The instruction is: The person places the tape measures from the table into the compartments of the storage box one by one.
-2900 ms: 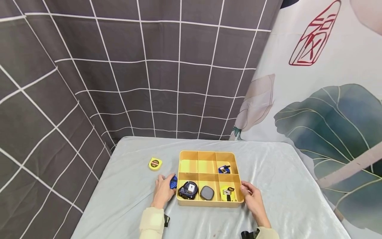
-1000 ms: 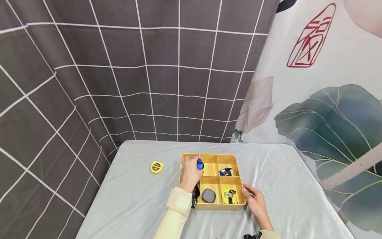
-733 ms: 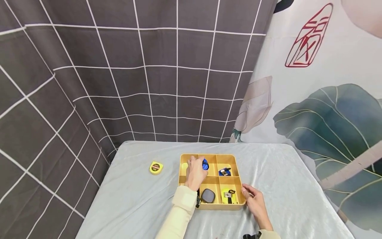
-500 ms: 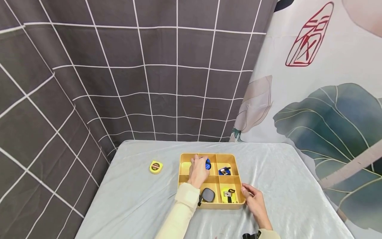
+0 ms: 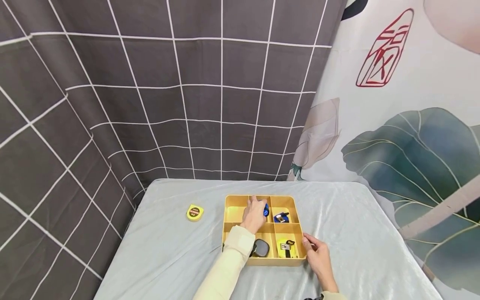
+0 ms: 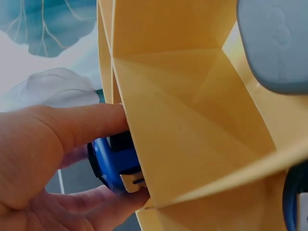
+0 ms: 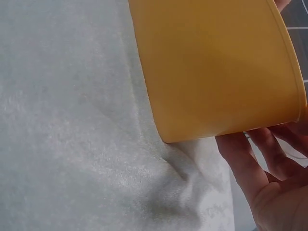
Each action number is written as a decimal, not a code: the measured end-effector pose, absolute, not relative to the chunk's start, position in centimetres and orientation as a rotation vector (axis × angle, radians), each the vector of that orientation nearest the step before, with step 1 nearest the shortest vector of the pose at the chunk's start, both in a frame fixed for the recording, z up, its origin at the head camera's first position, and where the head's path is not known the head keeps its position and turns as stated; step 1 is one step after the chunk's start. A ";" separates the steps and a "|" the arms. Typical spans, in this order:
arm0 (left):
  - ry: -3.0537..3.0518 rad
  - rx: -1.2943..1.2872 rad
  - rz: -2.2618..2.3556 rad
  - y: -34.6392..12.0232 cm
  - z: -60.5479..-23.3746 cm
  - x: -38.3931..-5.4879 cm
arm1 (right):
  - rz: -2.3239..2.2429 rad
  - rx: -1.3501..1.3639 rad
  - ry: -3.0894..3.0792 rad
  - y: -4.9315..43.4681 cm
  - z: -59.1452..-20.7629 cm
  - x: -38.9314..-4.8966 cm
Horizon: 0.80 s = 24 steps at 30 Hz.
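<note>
My left hand (image 5: pixel 255 214) pinches a blue tape measure (image 5: pixel 266 210) between thumb and fingers, over the back middle compartment of a yellow divided box (image 5: pixel 275 262). In the left wrist view the tape measure's metal hook and black edge show beside the divider. My right hand (image 5: pixel 318 258) touches the box's outer wall near its front right corner, fingers fairly straight. A smaller blue tape measure (image 5: pixel 281 217) lies in the back right compartment. The front right one holds a yellow tape measure (image 5: pixel 286 248); the front middle holds a grey rounded-square object (image 5: pixel 261 248).
On the pale cloth-covered table (image 5: pixel 168 250), a yellow tape measure (image 5: pixel 194 213) lies left of the box. A dark tape measure (image 6: pixel 301 197) in the front left compartment is mostly hidden by my left forearm in the head view. A grid-patterned curtain (image 5: pixel 198 104) hangs behind.
My left hand has carried the blue tape measure from left of the box, across the back left compartment, to the back middle one. My right hand stays at the box's right side.
</note>
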<state>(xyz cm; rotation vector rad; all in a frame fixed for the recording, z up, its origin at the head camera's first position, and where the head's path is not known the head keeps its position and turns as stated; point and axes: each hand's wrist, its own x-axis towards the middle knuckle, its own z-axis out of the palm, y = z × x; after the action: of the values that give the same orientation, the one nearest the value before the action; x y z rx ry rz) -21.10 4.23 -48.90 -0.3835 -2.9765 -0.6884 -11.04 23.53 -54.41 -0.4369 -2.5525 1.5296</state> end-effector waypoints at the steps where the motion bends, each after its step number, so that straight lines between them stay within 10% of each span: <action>1: -2.977 -0.379 -0.695 4.3 -48.9 -21.1 | 1.525 -0.440 -2.559 23.5 -54.4 -11.0; 24: -3.029 -0.168 -0.866 6.0 -50.6 -22.2 | 1.436 -0.405 -2.561 23.1 -54.5 -10.6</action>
<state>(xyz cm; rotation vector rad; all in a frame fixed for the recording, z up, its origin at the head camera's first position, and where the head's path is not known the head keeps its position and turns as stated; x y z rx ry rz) -22.20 6.01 -50.56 -0.1685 -3.0291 -0.8664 -10.62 23.10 -54.53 -0.4049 -2.5608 1.4360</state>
